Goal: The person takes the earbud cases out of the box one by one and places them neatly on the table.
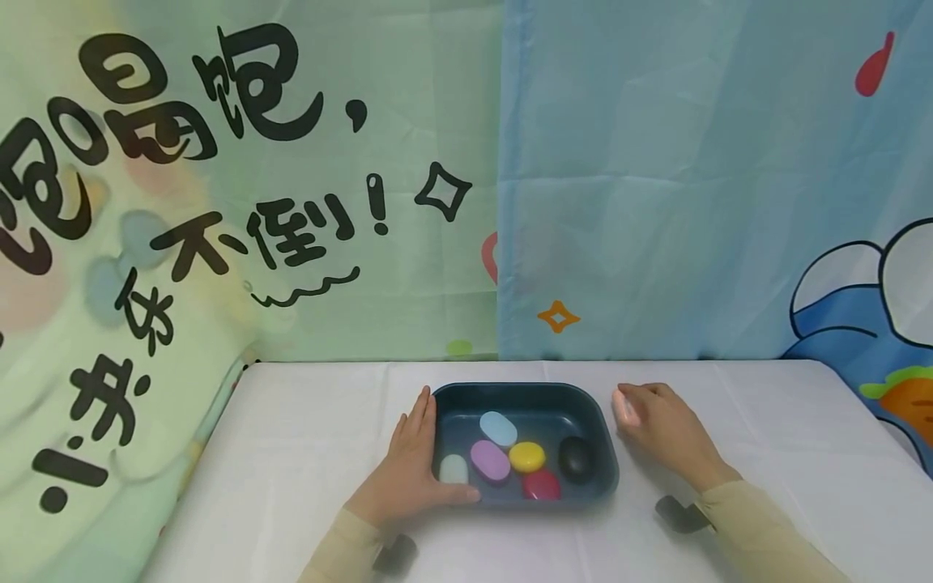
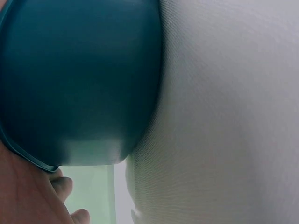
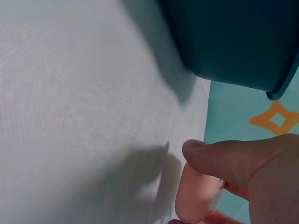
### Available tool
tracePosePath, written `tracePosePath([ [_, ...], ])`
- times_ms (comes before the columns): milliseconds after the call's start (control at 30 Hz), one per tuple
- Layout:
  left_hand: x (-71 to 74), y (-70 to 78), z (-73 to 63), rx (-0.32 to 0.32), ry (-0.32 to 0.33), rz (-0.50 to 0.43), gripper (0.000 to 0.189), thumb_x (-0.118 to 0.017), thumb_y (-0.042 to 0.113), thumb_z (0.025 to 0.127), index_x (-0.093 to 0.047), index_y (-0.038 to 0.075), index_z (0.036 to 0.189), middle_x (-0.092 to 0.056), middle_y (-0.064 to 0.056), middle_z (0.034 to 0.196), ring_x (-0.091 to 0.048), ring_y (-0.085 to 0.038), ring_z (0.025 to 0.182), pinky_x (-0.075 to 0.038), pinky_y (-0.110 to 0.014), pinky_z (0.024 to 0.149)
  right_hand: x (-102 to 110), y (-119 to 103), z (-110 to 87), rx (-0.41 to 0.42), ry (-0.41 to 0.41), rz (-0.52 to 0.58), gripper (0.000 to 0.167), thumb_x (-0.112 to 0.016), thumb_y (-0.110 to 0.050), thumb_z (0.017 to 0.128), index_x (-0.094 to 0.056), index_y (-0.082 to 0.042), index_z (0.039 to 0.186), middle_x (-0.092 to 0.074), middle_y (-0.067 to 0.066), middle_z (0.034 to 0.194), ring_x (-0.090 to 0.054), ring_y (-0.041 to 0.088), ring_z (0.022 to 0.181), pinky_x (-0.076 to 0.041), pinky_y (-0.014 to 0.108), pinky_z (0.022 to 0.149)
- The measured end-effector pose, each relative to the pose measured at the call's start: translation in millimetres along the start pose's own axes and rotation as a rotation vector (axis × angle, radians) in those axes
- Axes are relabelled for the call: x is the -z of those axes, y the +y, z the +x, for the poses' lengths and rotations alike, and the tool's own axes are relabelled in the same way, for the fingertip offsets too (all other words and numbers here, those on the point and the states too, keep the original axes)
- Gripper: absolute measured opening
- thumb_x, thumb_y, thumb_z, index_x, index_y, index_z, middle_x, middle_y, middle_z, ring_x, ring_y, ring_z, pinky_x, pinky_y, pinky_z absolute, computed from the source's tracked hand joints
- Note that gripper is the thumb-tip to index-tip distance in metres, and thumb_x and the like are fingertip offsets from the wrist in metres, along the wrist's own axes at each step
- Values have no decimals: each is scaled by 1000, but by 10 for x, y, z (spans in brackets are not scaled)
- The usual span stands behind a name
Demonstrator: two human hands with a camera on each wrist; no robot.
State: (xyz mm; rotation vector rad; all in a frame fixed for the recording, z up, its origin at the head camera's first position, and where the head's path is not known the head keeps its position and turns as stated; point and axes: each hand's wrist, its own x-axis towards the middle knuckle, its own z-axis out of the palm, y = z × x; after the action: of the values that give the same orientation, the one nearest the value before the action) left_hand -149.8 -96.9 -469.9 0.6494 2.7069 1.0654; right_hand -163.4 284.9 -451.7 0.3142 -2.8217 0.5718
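In the head view a dark blue tray (image 1: pixel 503 394) stands on the white table. Smooth, pebble-like pieces lie in it: light blue (image 1: pixel 499 428), purple (image 1: pixel 490 461), yellow (image 1: pixel 527 457), red (image 1: pixel 542 485), black (image 1: pixel 577 459) and pale grey (image 1: pixel 453 470). My left hand (image 1: pixel 415 474) rests against the tray's left end, fingers straight and spread along the outside, thumb over the front rim. Just right of the tray, my right hand (image 1: pixel 670 433) pinches a pink oval pebble (image 3: pixel 196 193) between thumb and fingers. The tray's outer wall (image 2: pixel 79 84) fills much of the left wrist view.
A white cloth (image 1: pixel 291 453) covers the table. Behind it hang a green printed curtain (image 1: pixel 408 291) with black characters and a blue one (image 1: pixel 656 202). Dark wrist straps (image 1: pixel 681 515) show below both hands.
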Motion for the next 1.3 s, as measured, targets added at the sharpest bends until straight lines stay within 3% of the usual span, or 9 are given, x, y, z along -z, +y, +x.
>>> tracePosePath([
  [433,4,26,2,9,-7,-25,139,-80,68,70,4,6,161,12,-6,169,3,-34,154,-6,-51,122,-14,76,-10,-130,-163,16,55,-74,-17,86,-58,9,132,-58,35,120,-53,51,112,-42,64,97],
  [667,12,50,-3,14,-6,-41,139,-82,65,70,5,6,161,13,-5,169,4,-36,153,-6,-51,122,0,75,-1,-133,-200,6,61,-77,-17,85,-55,8,136,-56,36,124,-52,52,115,-42,65,97],
  [800,12,56,-4,14,-7,-48,138,-82,64,71,5,6,161,13,-4,168,4,-37,153,-6,-52,122,36,62,2,-107,-177,-11,65,-80,-17,83,-53,9,136,-54,38,125,-51,54,115,-41,66,97],
  [1000,11,56,-2,11,1,-51,139,-82,64,70,5,6,161,13,-5,169,4,-36,153,-6,-51,122,110,-2,-7,-13,-50,-29,57,-80,-14,83,-58,8,132,-57,37,120,-54,54,109,-44,64,92],
  [1300,20,50,-16,3,5,-46,138,-82,64,71,4,4,161,12,-7,169,3,-34,154,-5,-51,122,279,-275,12,26,-29,20,54,-73,-16,90,-55,4,137,-52,34,129,-51,54,115,-43,66,94],
])
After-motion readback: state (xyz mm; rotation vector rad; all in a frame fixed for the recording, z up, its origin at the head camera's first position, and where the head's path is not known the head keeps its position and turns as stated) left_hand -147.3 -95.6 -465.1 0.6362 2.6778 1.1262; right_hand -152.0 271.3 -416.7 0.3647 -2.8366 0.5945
